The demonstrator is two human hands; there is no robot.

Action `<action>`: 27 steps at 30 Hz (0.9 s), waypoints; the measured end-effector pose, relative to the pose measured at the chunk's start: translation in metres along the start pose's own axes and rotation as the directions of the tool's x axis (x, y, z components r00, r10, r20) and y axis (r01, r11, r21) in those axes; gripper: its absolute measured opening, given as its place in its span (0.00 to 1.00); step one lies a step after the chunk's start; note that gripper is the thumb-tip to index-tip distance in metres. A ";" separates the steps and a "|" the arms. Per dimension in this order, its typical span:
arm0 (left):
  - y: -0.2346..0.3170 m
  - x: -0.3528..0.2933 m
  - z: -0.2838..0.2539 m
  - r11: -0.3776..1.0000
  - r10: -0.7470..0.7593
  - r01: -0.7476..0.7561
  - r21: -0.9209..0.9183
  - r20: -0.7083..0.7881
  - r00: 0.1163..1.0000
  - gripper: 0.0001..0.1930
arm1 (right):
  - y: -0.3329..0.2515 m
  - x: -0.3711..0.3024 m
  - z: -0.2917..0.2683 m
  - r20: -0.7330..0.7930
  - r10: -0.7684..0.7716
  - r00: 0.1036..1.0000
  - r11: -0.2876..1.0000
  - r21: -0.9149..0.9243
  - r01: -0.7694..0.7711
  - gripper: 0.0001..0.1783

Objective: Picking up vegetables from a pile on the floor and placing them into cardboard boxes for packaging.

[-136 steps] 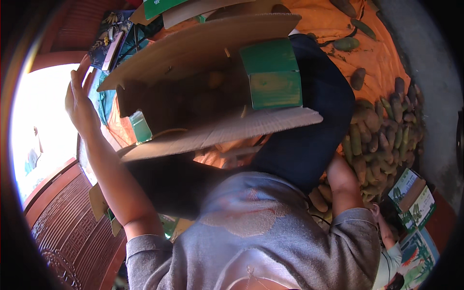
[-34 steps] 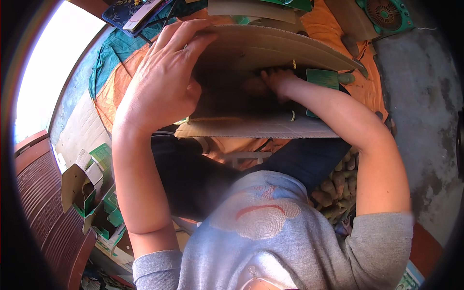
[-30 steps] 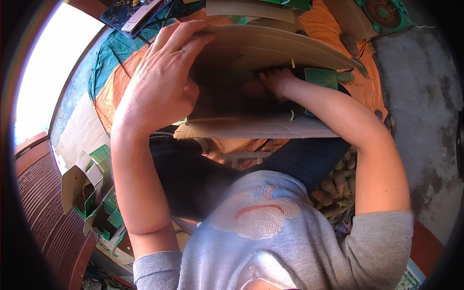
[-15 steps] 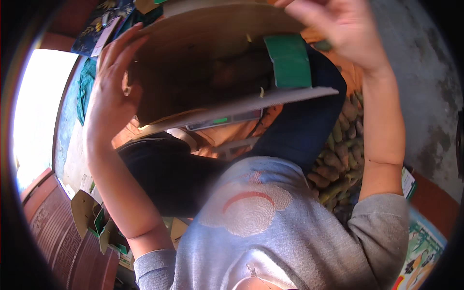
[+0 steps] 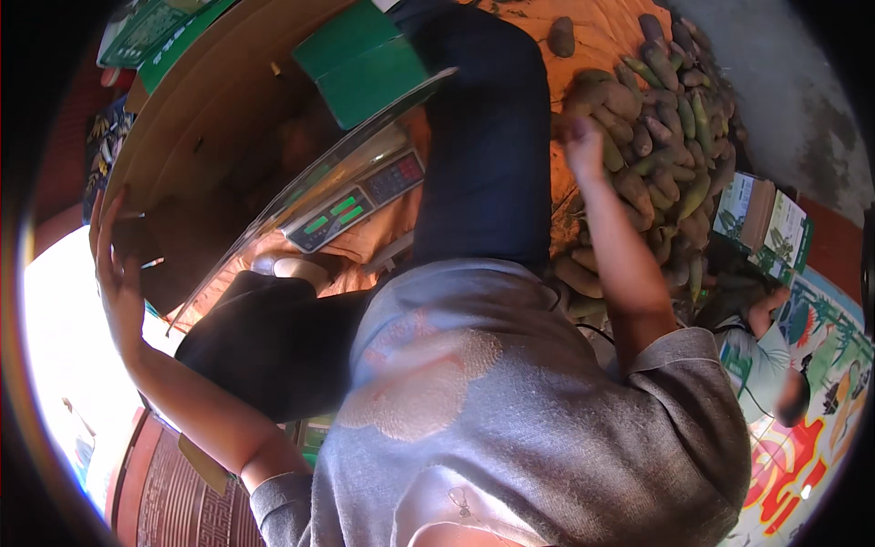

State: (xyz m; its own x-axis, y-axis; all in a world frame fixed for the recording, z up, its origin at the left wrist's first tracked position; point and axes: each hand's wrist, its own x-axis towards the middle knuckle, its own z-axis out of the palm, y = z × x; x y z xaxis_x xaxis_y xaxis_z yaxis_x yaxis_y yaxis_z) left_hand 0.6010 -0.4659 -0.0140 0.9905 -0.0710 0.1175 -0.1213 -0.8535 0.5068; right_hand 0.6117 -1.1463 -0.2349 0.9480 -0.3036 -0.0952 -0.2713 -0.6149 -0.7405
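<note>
Your right hand (image 5: 585, 150): fingers curled in, at the left edge of the pile of tubers (image 5: 674, 137). Blurred there, can't tell if it has hold of one. Your left hand (image 5: 118, 283): fingers fairly straight and a bit spread, at the left end of the cardboard box (image 5: 150, 118); looks like contact, can't tell if it pinches the wall.

Key relation: tubers just beside your right hand, mostly to its right and ahead; your right is clearly the nearer one, your left well apart from them. Brown ones closest, axes mixed. A long green tuber (image 5: 702, 120) lies right of that hand, long axis roughly pointing away from you.

Box is left of your right hand, with your dark trouser leg (image 5: 483, 137) between. Its long axis slants from your left hand forward and to the right; open mouth toward you, inside too dark to read. Green flap (image 5: 360, 59) on its right end, ahead and left of your right hand.

Digital scale (image 5: 355, 205): left of your right hand, between leg and box. Farther: lone brown tuber (image 5: 561, 36) ahead of your right hand on the orange sheet (image 5: 603, 50); printed carton (image 5: 761, 219) right of it, past the pile; another person (image 5: 770, 365) behind and right.
</note>
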 end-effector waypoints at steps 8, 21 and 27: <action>0.015 -0.003 0.006 0.988 -0.078 0.084 -0.132 0.047 0.996 0.36 | 0.073 -0.080 0.039 0.373 0.167 0.913 0.975 -0.202 -0.095 0.14; -0.005 0.022 0.028 0.958 -0.069 0.079 -0.277 0.045 0.997 0.43 | 0.143 0.070 0.037 0.316 0.139 0.938 0.476 -0.852 0.216 0.44; 0.004 -0.014 -0.008 0.969 -0.176 0.171 -0.177 -0.008 0.984 0.42 | 0.055 0.044 0.067 0.420 0.414 0.808 0.377 -0.887 0.268 0.47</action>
State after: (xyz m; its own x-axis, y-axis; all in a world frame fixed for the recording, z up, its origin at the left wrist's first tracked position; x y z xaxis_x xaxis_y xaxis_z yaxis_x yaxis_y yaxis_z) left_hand 0.5861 -0.4646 -0.0066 0.9959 0.0841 0.0335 0.0409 -0.7479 0.6625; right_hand 0.6495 -1.1452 -0.3244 0.7231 -0.1938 -0.6630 0.0049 -0.9584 0.2855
